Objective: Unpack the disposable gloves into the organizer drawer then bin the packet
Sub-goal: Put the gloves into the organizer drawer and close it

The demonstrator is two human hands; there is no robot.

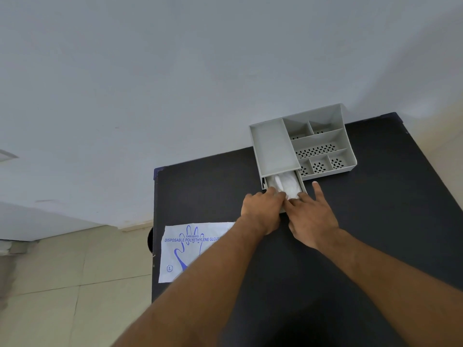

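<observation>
A grey organizer (271, 146) stands at the far side of the black table (375, 221). Its drawer (303, 182) is pulled out toward me and holds a bundle of clear disposable gloves (286, 185). My left hand (263, 211) rests at the drawer's front, fingers curled onto the near end of the gloves. My right hand (312, 217) lies beside it, fingertips touching the gloves, index finger stretched along the drawer's right side. The white glove packet (185, 249) with blue print lies flat at the table's left edge, partly under my left forearm.
The organizer's open compartments (318, 149) with perforated floors sit to the right of the drawer. A white wall rises behind the table. Beige floor tiles (62, 284) lie to the left, and a dark round object (150, 240) peeks out beside the table's left edge.
</observation>
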